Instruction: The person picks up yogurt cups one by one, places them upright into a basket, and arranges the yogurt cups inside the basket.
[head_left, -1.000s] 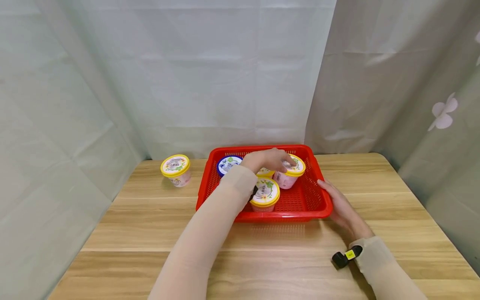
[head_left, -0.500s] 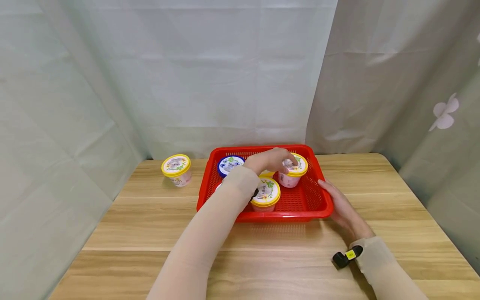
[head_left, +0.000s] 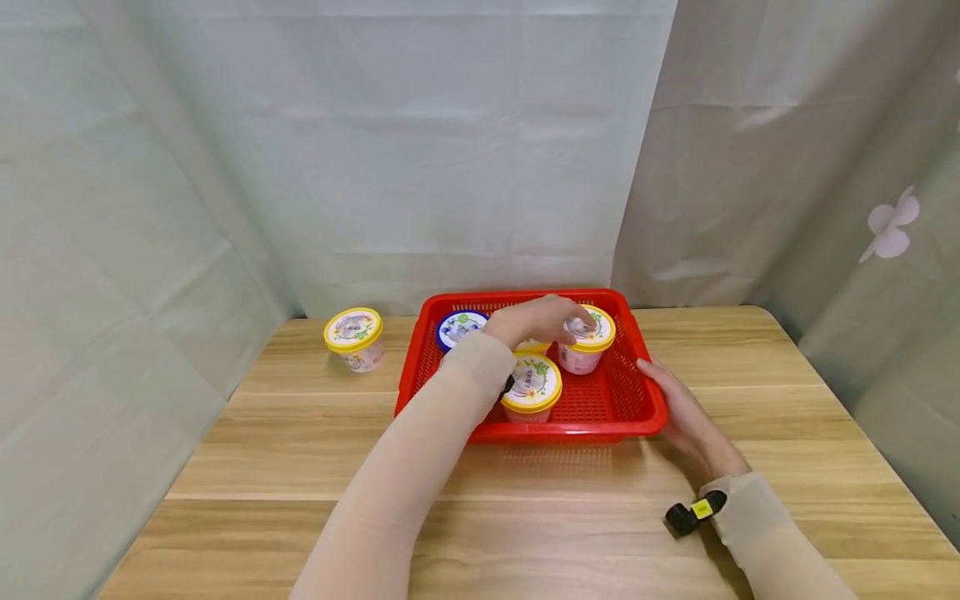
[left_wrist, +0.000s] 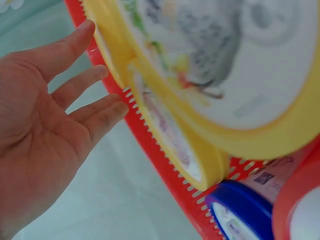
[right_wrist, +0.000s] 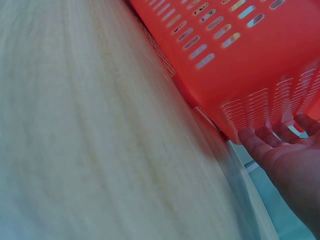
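A red plastic basket (head_left: 600, 427) with slotted walls holds several small lidded tubs. My left hand (head_left: 536, 319) reaches over it, fingers at the lid of the yellow-lidded tub (head_left: 587, 337) at its back right. In the left wrist view that hand's fingers (left_wrist: 75, 90) are loosely extended, with the lid's yellow edge at the tips. A front yellow-lidded tub (head_left: 531, 385) and a blue-lidded tub (head_left: 460, 329) sit inside too. Another yellow-lidded tub (head_left: 534, 345) is partly hidden behind the hand. My right hand (head_left: 681, 412) rests against the basket's right wall, fingers extended in the right wrist view.
A pink tub with a yellow lid (head_left: 354, 337) stands on the wooden table (head_left: 300, 458) left of the basket. Hanging cloth (head_left: 450, 150) encloses the back and sides. In the left wrist view a red-rimmed lid (left_wrist: 295, 200) shows beside the blue one.
The back-right tub has shifted slightly to the right and straightened, my left hand staying at its lid. My right hand and the basket look unchanged.
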